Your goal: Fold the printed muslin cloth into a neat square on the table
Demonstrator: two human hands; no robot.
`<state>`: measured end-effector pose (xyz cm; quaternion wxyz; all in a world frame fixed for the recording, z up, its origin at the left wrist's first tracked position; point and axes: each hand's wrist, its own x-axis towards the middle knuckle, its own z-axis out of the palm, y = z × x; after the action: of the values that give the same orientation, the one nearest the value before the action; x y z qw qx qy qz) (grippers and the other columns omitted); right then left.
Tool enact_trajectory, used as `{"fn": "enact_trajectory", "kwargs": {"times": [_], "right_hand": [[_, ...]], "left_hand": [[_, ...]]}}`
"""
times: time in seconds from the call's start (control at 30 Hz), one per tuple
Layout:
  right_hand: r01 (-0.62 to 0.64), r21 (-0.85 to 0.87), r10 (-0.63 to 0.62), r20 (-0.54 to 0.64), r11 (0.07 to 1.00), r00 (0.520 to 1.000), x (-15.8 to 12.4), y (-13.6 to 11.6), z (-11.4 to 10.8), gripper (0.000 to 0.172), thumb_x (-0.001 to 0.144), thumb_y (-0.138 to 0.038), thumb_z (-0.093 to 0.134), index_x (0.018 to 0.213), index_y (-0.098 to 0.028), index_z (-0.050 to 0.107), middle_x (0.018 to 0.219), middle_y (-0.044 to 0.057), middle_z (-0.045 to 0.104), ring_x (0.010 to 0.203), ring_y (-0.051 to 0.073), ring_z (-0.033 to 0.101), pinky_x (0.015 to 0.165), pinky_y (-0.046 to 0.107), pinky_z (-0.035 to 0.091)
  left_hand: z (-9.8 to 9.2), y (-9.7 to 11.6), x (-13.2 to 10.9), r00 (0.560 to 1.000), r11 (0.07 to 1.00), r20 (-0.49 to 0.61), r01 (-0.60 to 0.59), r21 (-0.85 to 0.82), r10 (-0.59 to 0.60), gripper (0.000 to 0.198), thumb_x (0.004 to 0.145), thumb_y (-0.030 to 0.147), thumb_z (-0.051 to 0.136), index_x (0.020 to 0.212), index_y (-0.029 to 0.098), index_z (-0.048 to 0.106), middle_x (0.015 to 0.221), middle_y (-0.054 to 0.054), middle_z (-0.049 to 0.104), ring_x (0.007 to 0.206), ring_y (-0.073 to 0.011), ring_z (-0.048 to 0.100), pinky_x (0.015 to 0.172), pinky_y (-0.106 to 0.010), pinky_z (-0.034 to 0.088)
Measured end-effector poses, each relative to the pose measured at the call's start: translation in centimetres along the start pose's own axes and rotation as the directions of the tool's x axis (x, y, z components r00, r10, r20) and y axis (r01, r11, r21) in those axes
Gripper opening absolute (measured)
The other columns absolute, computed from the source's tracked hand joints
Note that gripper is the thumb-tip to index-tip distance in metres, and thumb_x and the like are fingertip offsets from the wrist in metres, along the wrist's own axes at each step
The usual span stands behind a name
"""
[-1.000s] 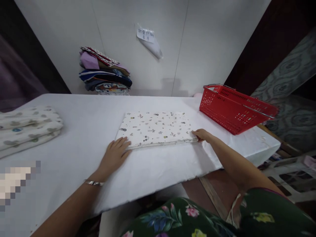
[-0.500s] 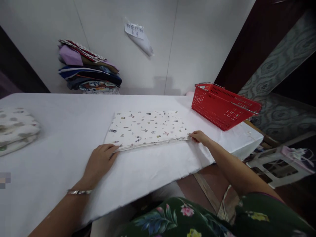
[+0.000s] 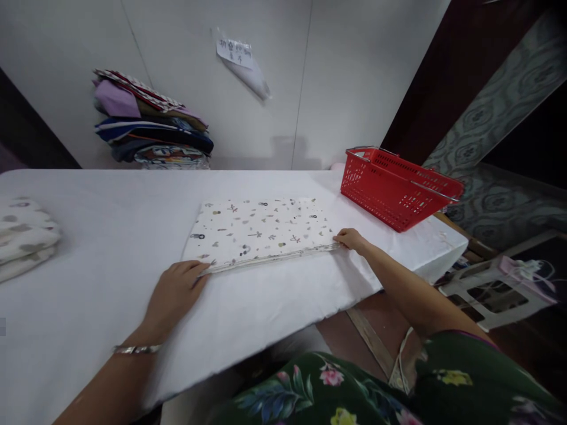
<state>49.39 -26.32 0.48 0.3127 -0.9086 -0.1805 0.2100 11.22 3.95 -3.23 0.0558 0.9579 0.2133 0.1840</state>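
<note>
A white cloth [image 3: 261, 227] with small grey, yellow and dark prints lies folded in a flat rectangle on the white-covered table [image 3: 248, 319]. Several layers show along its near edge. My left hand [image 3: 179, 286], with a silver bracelet on the wrist, pinches the near left corner. At the near right corner, my right hand [image 3: 349, 238] grips the cloth between thumb and fingers. Both corners are partly hidden under the fingers.
Behind the cloth's right end stands a red plastic basket [image 3: 398, 189]. A stack of folded clothes [image 3: 153, 124] rests against the wall at the back left. Another patterned white cloth [image 3: 26, 236] lies bunched at the left edge. A white stool [image 3: 491, 295] stands beyond the table's right end.
The whole view has shifted slightly, so things appear a little further left. Both hands keep their hold on the cloth's near corners, and the cloth looks the same.
</note>
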Motion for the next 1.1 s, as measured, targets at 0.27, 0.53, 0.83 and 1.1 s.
{"fn": "enact_trajectory", "kwargs": {"times": [0.27, 0.53, 0.83, 1.1], "right_hand": [[0.014, -0.143, -0.015, -0.006, 0.990, 1.000, 0.3, -0.2, 0.2, 0.024, 0.079, -0.034, 0.063, 0.065, -0.015, 0.058, 0.045, -0.004, 0.048, 0.042, 0.007, 0.040, 0.043, 0.020, 0.030], [0.080, -0.279, -0.101, -0.059, 0.957, 0.993, 0.6, -0.9, 0.2, 0.018, 0.074, -0.026, 0.066, 0.060, -0.016, 0.059, 0.048, -0.002, 0.050, 0.054, 0.011, 0.050, 0.053, 0.020, 0.032], [0.057, -0.196, -0.067, -0.044, 0.979, 0.997, -0.4, -1.3, -0.5, 0.020, 0.080, -0.029, 0.057, 0.063, -0.017, 0.056, 0.047, -0.003, 0.050, 0.046, 0.009, 0.044, 0.045, 0.019, 0.030], [-0.068, -0.181, 0.073, 0.024, 0.981, 0.997, -0.4, -1.3, 0.0, 0.029, 0.077, -0.026, 0.062, 0.054, -0.017, 0.048, 0.037, -0.003, 0.043, 0.035, 0.008, 0.036, 0.039, 0.021, 0.025]], "left_hand": [[0.0, -0.1, -0.2, 1.000, 1.000, 0.004, 0.005, 0.005, -0.005, 0.042, 0.085, 0.041, 0.036, 0.106, 0.021, 0.065, 0.110, -0.009, 0.064, 0.104, -0.0270, 0.054, 0.094, -0.041, 0.042], [-0.5, 0.5, 0.0, 1.000, 1.000, 0.014, 0.019, -0.004, -0.019, 0.044, 0.085, 0.041, 0.035, 0.105, 0.018, 0.066, 0.110, -0.011, 0.064, 0.104, -0.0276, 0.055, 0.093, -0.042, 0.043], [-0.2, 0.1, 0.0, 1.000, 1.000, -0.001, 0.010, -0.016, -0.010, 0.042, 0.087, 0.041, 0.034, 0.107, 0.020, 0.065, 0.110, -0.010, 0.063, 0.106, -0.0279, 0.054, 0.094, -0.042, 0.042], [-0.5, 0.3, 0.0, 1.000, 0.998, -0.004, 0.025, -0.058, -0.025, 0.043, 0.086, 0.042, 0.035, 0.105, 0.022, 0.067, 0.109, -0.010, 0.065, 0.104, -0.0282, 0.055, 0.092, -0.044, 0.043]]}}
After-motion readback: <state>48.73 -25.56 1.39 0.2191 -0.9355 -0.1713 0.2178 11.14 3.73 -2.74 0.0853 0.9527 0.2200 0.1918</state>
